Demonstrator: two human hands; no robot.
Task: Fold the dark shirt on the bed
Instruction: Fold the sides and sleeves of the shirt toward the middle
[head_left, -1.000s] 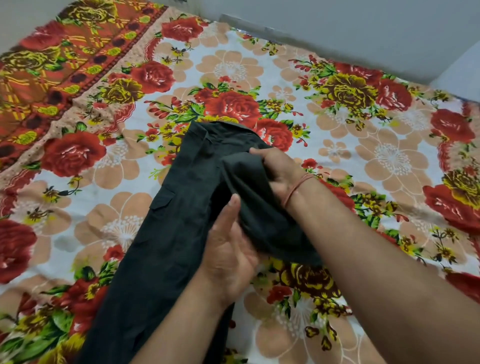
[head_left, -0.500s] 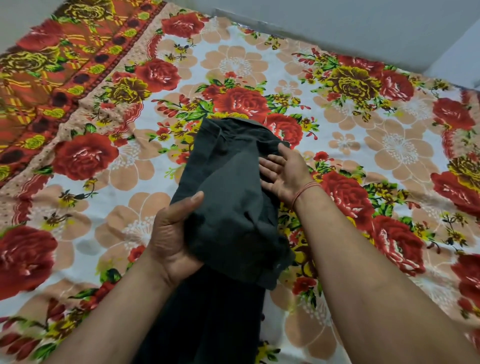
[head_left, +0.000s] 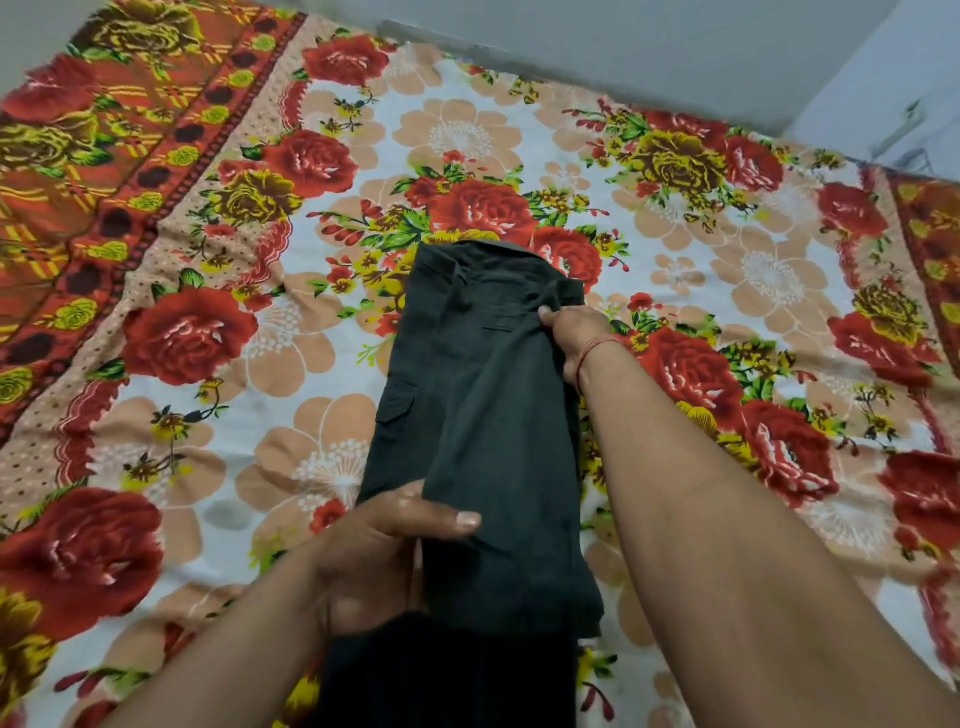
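Note:
The dark shirt (head_left: 488, 415) lies as a long narrow strip down the middle of the floral bedsheet (head_left: 291, 364), with a flap pocket showing on its left side. My left hand (head_left: 384, 551) grips the near left edge of the folded-over layer, thumb on top of the cloth. My right hand (head_left: 576, 332) pinches the shirt's far right edge near the collar end. A red thread circles my right wrist. The shirt's near end runs out of view at the bottom.
The bedsheet has a white middle with red and peach flowers and an orange patterned border (head_left: 93, 171) at the left. A grey wall (head_left: 623, 47) runs along the bed's far edge.
The right side of the shirt has been laid over and drawn out longer toward me. My left hand moved nearer along the left edge; my right hand closed onto the far right edge.

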